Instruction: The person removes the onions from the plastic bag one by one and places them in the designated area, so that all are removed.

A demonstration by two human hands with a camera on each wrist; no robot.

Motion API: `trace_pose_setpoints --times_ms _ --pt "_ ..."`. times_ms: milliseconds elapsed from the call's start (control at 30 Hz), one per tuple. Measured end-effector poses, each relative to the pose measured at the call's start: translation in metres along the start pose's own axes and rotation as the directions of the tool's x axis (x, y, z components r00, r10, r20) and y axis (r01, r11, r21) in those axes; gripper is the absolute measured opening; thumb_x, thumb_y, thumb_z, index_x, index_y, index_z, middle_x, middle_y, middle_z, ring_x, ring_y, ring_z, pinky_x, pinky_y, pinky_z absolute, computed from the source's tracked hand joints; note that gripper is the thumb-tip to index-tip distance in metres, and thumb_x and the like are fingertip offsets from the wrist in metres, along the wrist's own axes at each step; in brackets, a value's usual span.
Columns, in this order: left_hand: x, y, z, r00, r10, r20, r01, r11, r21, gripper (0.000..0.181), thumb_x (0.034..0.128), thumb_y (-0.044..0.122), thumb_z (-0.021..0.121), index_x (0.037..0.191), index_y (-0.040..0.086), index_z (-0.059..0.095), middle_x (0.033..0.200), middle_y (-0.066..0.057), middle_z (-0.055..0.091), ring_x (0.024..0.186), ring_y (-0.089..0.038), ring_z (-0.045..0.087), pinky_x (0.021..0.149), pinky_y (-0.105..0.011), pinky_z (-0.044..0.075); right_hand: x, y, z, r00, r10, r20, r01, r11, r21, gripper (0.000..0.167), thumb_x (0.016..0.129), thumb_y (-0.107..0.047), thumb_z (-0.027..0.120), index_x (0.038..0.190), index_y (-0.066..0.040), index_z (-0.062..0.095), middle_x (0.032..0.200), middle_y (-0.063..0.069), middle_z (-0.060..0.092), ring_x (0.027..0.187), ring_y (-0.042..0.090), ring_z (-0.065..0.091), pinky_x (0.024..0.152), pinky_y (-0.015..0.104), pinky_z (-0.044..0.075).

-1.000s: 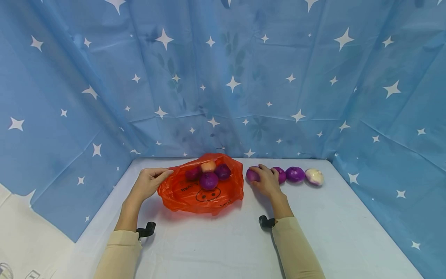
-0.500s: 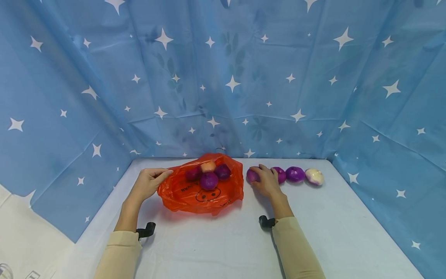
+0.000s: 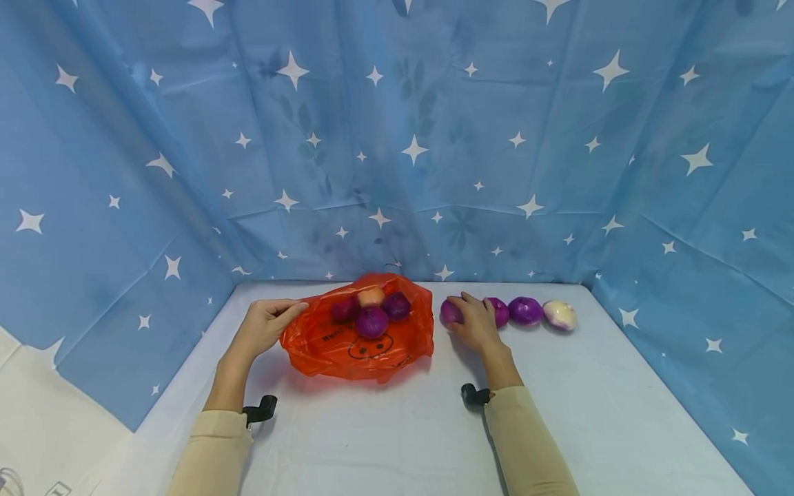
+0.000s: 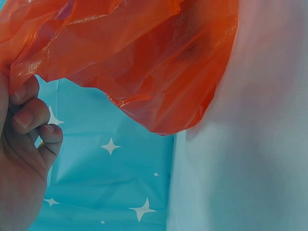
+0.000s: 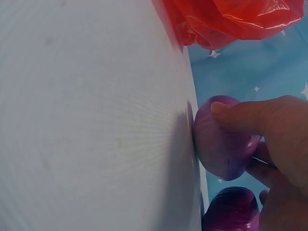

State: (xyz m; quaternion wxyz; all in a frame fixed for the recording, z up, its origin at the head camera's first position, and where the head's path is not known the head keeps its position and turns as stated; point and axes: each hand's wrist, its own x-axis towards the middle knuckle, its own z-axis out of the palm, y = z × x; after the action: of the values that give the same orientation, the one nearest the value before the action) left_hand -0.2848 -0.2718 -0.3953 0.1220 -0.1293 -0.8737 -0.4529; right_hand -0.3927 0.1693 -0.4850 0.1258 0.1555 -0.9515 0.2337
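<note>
A person's left hand pinches the left rim of a crinkled red plastic bag, fingers closed on the film. From where I stand I see three purple balls and one pale orange ball clustered inside. Just right of the bag, on a white table, the right hand is partly closed, thumb and fingers around a purple vegetable. Beyond it, two more purple ones and a cream-and-purple one continue the row.
</note>
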Motion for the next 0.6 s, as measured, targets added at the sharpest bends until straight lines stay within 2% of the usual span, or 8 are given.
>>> trace_pose_setpoints --times_ms 100,267,433,600 --pt "0.003 -0.011 0.002 1.000 0.004 -0.006 -0.004 1.000 0.007 0.025 0.1022 0.021 0.069 0.116 0.004 0.080 0.092 -0.015 0.078 0.069 -0.018 0.062 0.061 -0.025 0.052 0.000 -0.001 -0.001 1.000 -0.003 -0.003 0.003 1.000 -0.002 0.064 0.086 -0.016 0.083 0.146 -0.011 0.060 0.153 0.025 0.052 0.149 0.042 0.041 0.123 0.071 0.013" --pt "0.010 -0.036 0.006 1.000 0.003 -0.021 -0.003 1.000 0.001 0.027 0.1013 0.031 0.070 0.117 0.012 0.081 0.094 -0.010 0.079 0.071 -0.017 0.063 0.061 -0.026 0.052 0.000 -0.003 -0.002 1.000 -0.011 -0.010 0.011 1.000 0.008 0.063 0.087 -0.017 0.082 0.146 -0.011 0.060 0.153 0.025 0.052 0.149 0.042 0.041 0.123 0.071 0.011" --pt "0.011 -0.038 0.006 1.000 -0.002 -0.020 0.002 1.000 0.001 0.029 0.1007 0.036 0.070 0.118 0.015 0.081 0.097 -0.007 0.079 0.074 -0.018 0.065 0.065 -0.026 0.055 0.002 -0.006 -0.006 1.000 -0.019 -0.024 0.020 0.999 0.045 0.062 0.090 -0.023 0.079 0.148 -0.011 0.058 0.154 0.024 0.051 0.149 0.042 0.039 0.123 0.071 0.010" --pt "0.010 -0.032 0.007 1.000 -0.003 -0.030 0.004 1.000 0.022 0.027 0.1027 0.029 0.068 0.118 0.010 0.080 0.096 -0.011 0.079 0.073 -0.018 0.065 0.064 -0.026 0.055 0.006 -0.014 -0.017 0.990 -0.051 -0.128 0.069 0.988 0.141 0.057 0.093 -0.022 0.076 0.147 -0.010 0.059 0.151 0.024 0.053 0.144 0.045 0.044 0.119 0.070 0.023"
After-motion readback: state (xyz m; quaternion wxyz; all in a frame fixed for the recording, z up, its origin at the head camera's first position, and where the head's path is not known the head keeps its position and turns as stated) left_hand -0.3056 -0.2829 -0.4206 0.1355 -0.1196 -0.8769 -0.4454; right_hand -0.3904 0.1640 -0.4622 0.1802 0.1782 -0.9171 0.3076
